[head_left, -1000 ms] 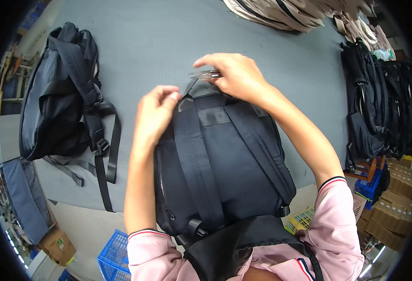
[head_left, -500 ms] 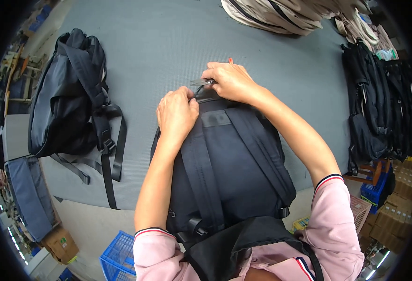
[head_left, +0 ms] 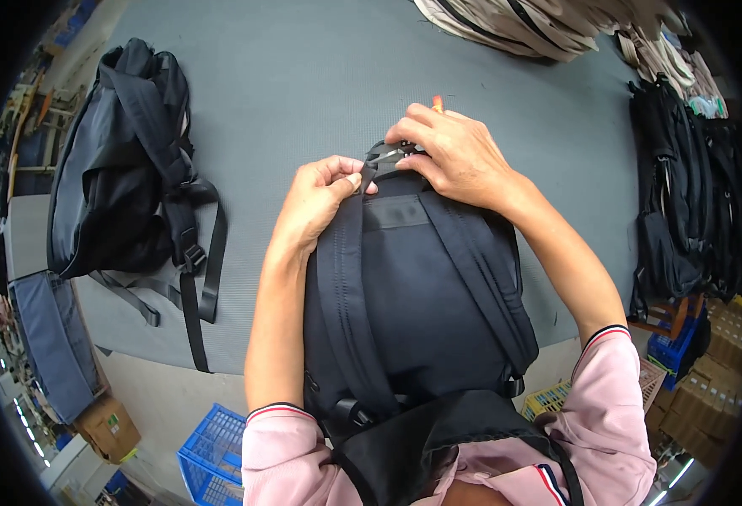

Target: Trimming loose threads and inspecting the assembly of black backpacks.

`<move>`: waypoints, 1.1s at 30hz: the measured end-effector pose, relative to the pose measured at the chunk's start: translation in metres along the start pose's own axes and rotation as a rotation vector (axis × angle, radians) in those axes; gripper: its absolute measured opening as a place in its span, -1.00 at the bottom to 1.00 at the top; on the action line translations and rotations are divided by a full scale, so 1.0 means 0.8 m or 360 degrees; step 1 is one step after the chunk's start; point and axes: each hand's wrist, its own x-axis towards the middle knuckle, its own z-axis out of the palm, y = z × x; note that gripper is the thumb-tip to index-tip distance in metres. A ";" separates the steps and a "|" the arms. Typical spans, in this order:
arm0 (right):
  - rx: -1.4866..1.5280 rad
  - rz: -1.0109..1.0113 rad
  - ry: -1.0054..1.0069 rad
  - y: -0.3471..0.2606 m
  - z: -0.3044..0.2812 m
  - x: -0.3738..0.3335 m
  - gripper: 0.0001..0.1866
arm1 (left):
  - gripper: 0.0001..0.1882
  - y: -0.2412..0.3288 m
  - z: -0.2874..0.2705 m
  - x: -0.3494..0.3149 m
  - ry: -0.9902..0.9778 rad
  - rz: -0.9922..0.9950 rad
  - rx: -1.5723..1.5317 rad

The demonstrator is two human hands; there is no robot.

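Note:
A black backpack (head_left: pixel 422 295) lies in front of me with its two shoulder straps facing up and its top away from me. At its top left corner, my left hand (head_left: pixel 314 201) pinches the black fabric beside the top loop (head_left: pixel 368 174) between thumb and fingers. My right hand (head_left: pixel 468 160) grips a small pair of thread snips (head_left: pixel 393 155) just right of there. Their metal blades point left, up against the loop; an orange end sticks out above the knuckles. Whether the blades are touching a thread is too small to tell.
Another black backpack (head_left: pixel 118 169) stands on the grey table (head_left: pixel 278 93) at left, its straps trailing toward the near edge. Beige bags (head_left: pixel 514 29) are heaped at the far right, and several black bags (head_left: pixel 683 202) hang over the right edge. A blue crate (head_left: pixel 211 451) sits below.
Both hands have shifted a little right. The left hand has turned to a thumb-up pinch, and the snips' blades have come in against the loop. The backpack has moved slightly right.

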 end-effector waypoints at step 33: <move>0.0668 0.1030 0.0200 -0.020 -0.019 -0.113 -0.68 | -0.43 -0.021 0.029 -0.123 0.0756 0.0514 0.1595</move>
